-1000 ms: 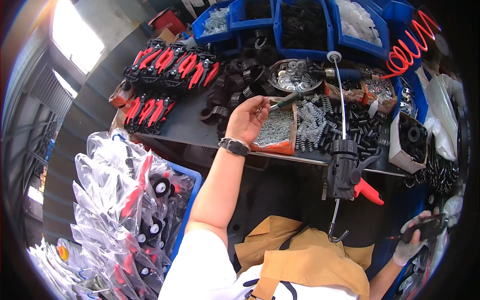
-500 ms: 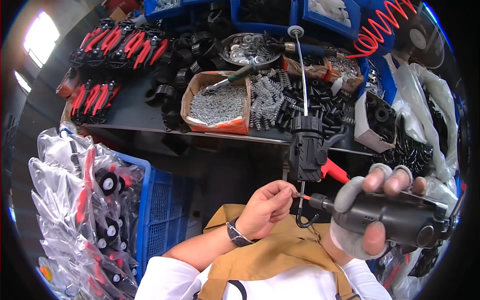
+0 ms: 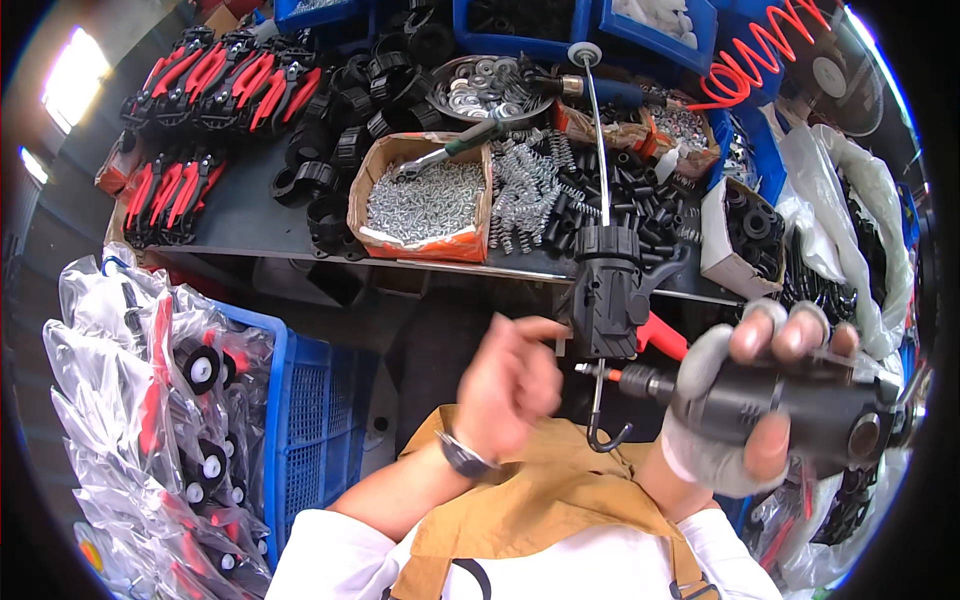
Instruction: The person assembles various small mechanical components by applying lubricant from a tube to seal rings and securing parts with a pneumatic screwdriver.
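My right hand [image 3: 735, 400], in a partly fingerless pale glove, grips a black power screwdriver [image 3: 790, 410] pointing left. Its bit has an orange band [image 3: 613, 374], and a small silver screw [image 3: 584, 368] appears to sit at the tip. Just beyond stands a black caulking-gun body [image 3: 606, 300] with a red trigger [image 3: 660, 336]. A metal rod [image 3: 601, 150] runs through it, with a round disc [image 3: 584, 54] at the far end and a hook [image 3: 608, 440] at the near end. Blurred by motion, my bare left hand [image 3: 512, 385] points its index finger at the body's left side; the other fingers look curled.
An orange-and-brown box of screws [image 3: 425, 205] lies on the bench near springs [image 3: 525, 190] and black sleeves [image 3: 640, 185]. Red-and-black handle assemblies [image 3: 225, 85] sit far left. A blue crate [image 3: 318, 420] with bagged parts stands left. A red coiled hose [image 3: 745, 70] hangs far right.
My left hand has let go at the screwdriver's tip and moved left and up toward the caulking-gun body. The screwdriver has shifted slightly up and right. The whole view has shifted slightly.
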The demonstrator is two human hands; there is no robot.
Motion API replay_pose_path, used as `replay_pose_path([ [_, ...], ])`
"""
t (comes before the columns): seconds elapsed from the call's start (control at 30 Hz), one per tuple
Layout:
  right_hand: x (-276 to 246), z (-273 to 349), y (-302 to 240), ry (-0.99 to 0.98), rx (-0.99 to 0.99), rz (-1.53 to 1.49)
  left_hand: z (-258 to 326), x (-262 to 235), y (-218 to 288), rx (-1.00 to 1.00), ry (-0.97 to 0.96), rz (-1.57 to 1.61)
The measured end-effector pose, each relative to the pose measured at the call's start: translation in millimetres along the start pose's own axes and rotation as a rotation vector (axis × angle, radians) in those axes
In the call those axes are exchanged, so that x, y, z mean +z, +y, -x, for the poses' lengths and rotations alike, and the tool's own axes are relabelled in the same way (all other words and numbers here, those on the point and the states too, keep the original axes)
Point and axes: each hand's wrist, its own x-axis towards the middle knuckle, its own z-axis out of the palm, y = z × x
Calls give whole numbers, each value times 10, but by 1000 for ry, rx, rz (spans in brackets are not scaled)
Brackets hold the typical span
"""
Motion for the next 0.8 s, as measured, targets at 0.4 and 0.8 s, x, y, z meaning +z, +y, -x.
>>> replay_pose_path([
  [0.4, -153, -309, 655, 5, 1, 370, -578, 148, 188, 73, 116, -1449],
  [0.8, -160, -311, 583, 143, -4, 240, -558, -83, 189, -27, 221, -261],
])
